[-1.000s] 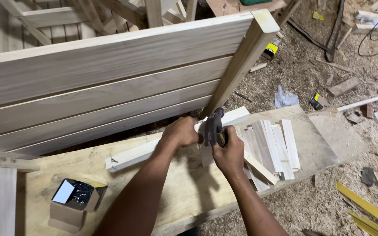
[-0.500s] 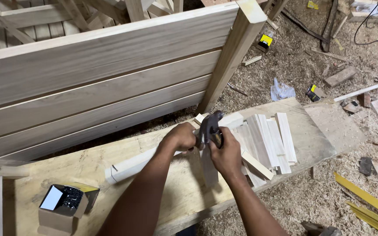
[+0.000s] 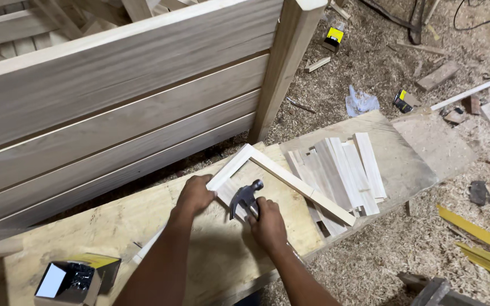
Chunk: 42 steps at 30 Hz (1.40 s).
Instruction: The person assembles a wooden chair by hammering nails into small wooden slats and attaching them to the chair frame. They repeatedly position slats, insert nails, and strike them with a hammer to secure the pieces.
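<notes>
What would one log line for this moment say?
left hand: pressing wooden frame | right hand: gripping claw hammer near head | bench: slat pile, small open box

A carpentry workshop: sawdust and shavings carpet the floor from three to six o'clock, offcut blocks lie at two o'clock, a slatted wooden panel stands at eleven, and cut strips rest on a plank bench.

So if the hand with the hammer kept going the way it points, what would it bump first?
Probably the thin wooden strip, the slanted arm of the corner piece. The right hand points up and away with the hammer ahead; depth is hard to judge.
</notes>
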Each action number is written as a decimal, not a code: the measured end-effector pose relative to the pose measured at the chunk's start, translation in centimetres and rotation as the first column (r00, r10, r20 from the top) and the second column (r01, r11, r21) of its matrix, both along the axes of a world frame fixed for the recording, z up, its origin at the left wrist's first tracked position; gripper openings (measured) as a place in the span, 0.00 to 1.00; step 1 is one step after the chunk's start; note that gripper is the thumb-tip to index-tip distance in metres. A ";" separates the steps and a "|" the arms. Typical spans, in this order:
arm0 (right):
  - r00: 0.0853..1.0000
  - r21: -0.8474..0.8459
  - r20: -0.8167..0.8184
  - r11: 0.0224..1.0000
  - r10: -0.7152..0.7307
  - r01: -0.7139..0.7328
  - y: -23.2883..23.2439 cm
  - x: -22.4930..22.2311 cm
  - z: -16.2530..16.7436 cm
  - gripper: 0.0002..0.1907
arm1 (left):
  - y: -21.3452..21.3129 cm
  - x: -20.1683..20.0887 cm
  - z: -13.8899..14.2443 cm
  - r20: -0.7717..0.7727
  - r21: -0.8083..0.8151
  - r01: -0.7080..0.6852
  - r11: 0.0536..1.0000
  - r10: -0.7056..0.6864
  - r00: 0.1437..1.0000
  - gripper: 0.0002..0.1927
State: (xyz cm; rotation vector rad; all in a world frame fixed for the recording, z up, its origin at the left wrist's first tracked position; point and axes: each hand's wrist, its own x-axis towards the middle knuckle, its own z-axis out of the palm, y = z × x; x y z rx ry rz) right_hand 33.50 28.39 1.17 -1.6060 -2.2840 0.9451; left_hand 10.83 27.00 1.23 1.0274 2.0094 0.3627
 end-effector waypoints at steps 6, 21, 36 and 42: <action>0.998 0.014 0.002 0.998 0.056 -0.056 -1.2 -0.5 -4.2 0.22 | -0.6 1.4 -4.1 -0.184 -0.031 0.029 0.999 -0.034 0.982 0.26; 0.979 -0.001 -0.146 0.990 0.141 -0.143 -0.8 0.1 -6.4 0.12 | 6.8 8.6 -2.0 -0.210 0.089 0.077 0.993 -0.057 0.976 0.21; 0.866 0.167 0.031 0.857 -0.499 0.487 15.3 19.5 -7.3 0.10 | 15.9 23.0 -1.8 0.027 0.281 0.221 0.934 -0.238 0.971 0.20; 0.860 0.176 0.098 0.860 -0.500 0.480 17.3 21.1 -9.5 0.17 | 17.3 25.7 -3.6 0.048 0.280 0.237 0.930 -0.261 0.964 0.20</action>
